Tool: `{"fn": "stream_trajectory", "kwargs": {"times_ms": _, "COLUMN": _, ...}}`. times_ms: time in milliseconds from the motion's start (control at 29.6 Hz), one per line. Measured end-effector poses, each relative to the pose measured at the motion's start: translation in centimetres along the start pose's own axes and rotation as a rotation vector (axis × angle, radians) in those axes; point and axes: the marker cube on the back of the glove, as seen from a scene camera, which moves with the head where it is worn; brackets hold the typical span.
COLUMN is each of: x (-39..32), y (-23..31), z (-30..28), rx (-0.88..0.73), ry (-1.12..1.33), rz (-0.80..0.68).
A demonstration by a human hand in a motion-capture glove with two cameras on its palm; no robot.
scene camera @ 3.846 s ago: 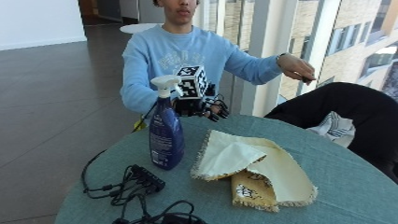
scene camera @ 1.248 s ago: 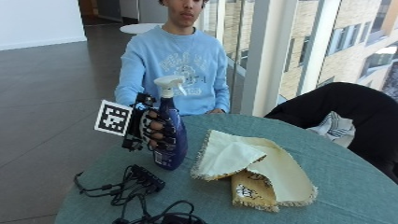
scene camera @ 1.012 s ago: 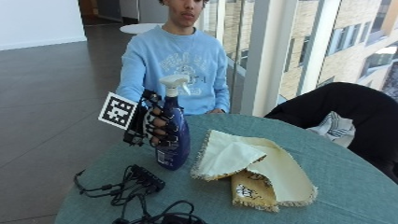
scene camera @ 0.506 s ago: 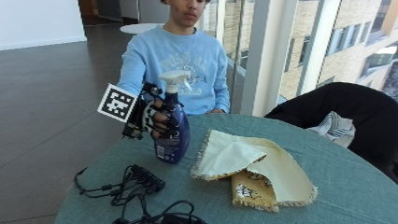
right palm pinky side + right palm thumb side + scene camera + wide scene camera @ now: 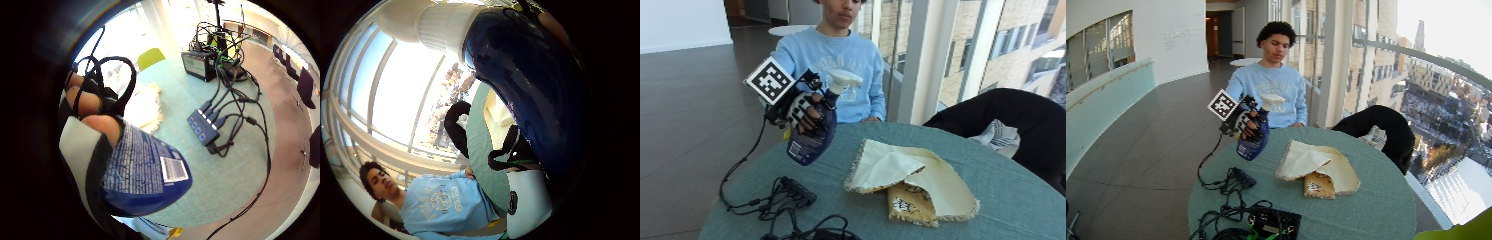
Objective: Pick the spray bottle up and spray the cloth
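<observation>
Bottle [image 5: 812,136] — lifted off worktop [image 5: 1013,200], tilted, grip [image 5: 802,111] curled round neck; best levelled, nozzle aimed at cloth [image 5: 906,175] — before squeezing trigger.

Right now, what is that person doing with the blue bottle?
The person's gloved right hand holds the blue spray bottle in its grip, lifted off the round table and tilted, with its white nozzle up. The yellow cloth lies folded on the table beside it, with nothing touching it. No spray is visible.
</observation>
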Motion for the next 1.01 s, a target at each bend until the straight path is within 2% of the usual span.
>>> {"fn": "stream_trajectory", "kwargs": {"times_ms": 540, "x": -2.7, "y": -3.1, "z": 2.9, "rx": -0.278, "ry": 0.207, "rz": 0.057}}
{"fn": "stream_trajectory", "kwargs": {"times_ms": 1012, "x": -2.9, "y": -4.3, "z": 5.0, "rx": -0.407, "ry": 0.388, "rz": 0.112}}
